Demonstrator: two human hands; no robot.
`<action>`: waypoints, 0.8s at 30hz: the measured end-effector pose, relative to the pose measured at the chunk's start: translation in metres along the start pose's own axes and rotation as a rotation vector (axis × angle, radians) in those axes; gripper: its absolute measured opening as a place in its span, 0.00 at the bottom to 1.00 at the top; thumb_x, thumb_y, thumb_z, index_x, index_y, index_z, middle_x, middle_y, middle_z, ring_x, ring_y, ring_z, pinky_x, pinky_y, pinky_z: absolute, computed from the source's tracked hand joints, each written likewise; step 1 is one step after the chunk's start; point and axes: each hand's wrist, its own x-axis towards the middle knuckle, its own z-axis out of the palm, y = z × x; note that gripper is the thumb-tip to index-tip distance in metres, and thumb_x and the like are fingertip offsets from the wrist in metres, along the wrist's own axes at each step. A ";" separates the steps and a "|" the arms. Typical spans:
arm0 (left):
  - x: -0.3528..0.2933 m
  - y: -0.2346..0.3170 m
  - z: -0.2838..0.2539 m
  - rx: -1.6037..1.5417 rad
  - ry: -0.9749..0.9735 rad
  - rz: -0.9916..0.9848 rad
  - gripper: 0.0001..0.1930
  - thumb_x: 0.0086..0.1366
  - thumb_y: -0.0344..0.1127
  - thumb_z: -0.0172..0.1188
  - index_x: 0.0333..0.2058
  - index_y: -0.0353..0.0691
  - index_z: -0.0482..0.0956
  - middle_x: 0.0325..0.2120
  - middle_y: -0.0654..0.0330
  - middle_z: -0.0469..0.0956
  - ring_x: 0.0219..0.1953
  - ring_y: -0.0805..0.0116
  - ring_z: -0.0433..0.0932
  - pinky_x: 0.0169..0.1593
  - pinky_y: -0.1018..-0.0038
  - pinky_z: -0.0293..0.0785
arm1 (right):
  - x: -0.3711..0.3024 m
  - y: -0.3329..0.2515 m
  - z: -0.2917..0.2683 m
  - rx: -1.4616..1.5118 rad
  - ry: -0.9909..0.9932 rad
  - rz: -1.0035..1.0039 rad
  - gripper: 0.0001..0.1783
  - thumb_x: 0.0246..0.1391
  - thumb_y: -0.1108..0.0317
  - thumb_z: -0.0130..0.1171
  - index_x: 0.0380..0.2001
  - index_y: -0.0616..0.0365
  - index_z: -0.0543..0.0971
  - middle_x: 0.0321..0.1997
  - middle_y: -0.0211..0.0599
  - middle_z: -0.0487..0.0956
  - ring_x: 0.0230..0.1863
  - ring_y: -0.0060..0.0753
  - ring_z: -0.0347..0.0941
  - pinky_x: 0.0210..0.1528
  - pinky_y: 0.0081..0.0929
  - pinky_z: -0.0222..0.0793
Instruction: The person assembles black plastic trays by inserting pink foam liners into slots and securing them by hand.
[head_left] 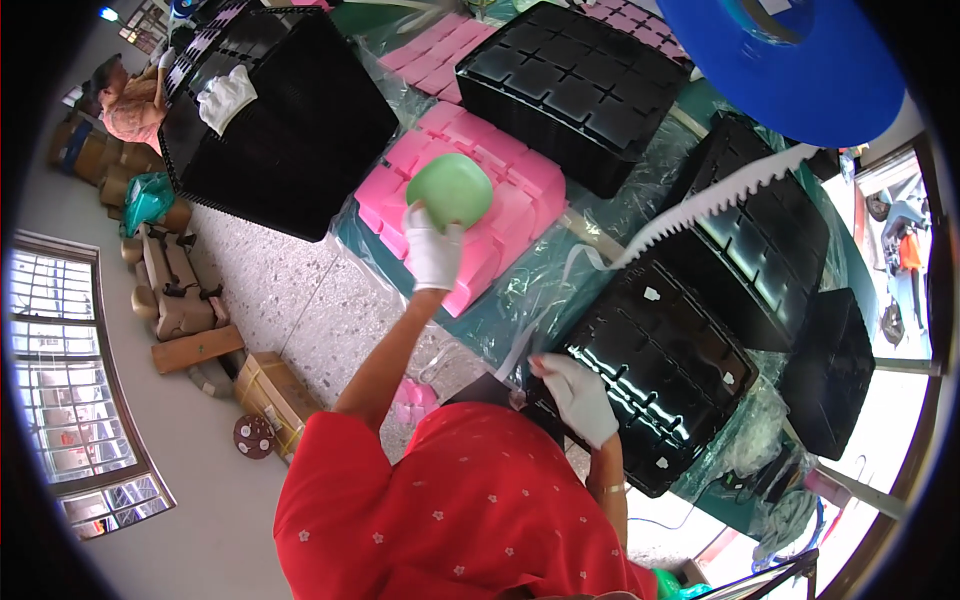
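My left hand (434,255), in a white glove, grips the near edge of a shallow light-green bowl (452,190). The bowl is over a pink moulded tray (515,190) with raised blocks; I cannot tell whether it touches it. My right hand (580,398), in a white glove with bare fingertips, is at the left edge of a glossy black moulded tray (655,385). Its fingers are curled together, and what they hold, if anything, is too small to make out. A clear plastic strip (522,345) passes close to those fingertips.
Black trays (575,85) lie at the far side and right of the green-covered table (480,325). A blue disc (790,70) and white toothed strip (715,205) are at upper right. Stacked black trays (290,130) bear a white glove (227,98); a person (135,105) is beyond.
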 end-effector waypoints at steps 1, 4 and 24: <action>0.006 -0.029 -0.002 0.025 0.024 -0.167 0.29 0.56 0.35 0.66 0.53 0.26 0.69 0.49 0.43 0.73 0.49 0.49 0.76 0.53 0.59 0.73 | 0.022 0.002 0.011 0.151 -0.024 0.020 0.15 0.63 0.65 0.51 0.46 0.62 0.80 0.46 0.48 0.81 0.46 0.46 0.80 0.47 0.30 0.75; 0.029 -0.064 -0.008 0.032 -0.166 -0.417 0.27 0.58 0.42 0.62 0.48 0.25 0.71 0.38 0.42 0.80 0.43 0.48 0.81 0.47 0.60 0.76 | 0.100 -0.004 0.047 0.613 0.033 0.322 0.21 0.66 0.63 0.49 0.54 0.67 0.74 0.47 0.44 0.82 0.47 0.36 0.79 0.48 0.29 0.75; 0.066 -0.095 -0.006 -0.836 -0.319 -1.066 0.16 0.65 0.36 0.54 0.43 0.28 0.75 0.32 0.47 0.79 0.28 0.57 0.81 0.29 0.70 0.80 | 0.164 0.017 0.042 0.547 0.278 0.071 0.05 0.56 0.75 0.60 0.36 0.63 0.80 0.34 0.28 0.78 0.32 0.21 0.74 0.36 0.15 0.67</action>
